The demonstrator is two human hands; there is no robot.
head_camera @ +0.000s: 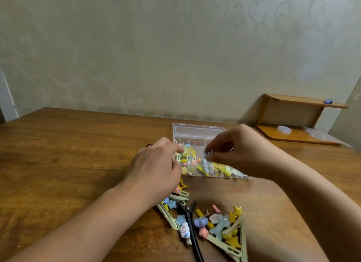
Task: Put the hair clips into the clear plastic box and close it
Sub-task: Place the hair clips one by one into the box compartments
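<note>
Box: clear plastic box (197, 133) on the counter (68, 144), lid up at its far side, already part full of pastel clips (192, 160).
Right hand: right hand (240, 150) hangs over the box's right half; thumb and forefinger pinch a small blue clip (205, 153) above the contents. Grip narrow, closed on that clip.
Left hand: left hand (158, 164) sits at the box's left edge, fingertips reaching over the wall into the box. They blur against the clips there, so I cannot tell whether the grip holds anything.
Loose pile: more clips lie on the counter on the near side of the box, between the two forearms.
Pile, left part: long pale green clips (172, 213) with blue flowers and a yellow star outline (182, 185), partly under the left wrist.
Pile, middle: a long black clip (192, 232) pointing away from the box, a small white figure clip (184, 230) touching it.
Pile, right part: a blue bone shape (219, 227), yellow stars (236, 213), pink bits and two more long green clips (243, 238).
Shelf: low wooden shelf (297, 103) well right of the box, against the wall (136, 46), a small blue item (329, 101) on top.
</note>
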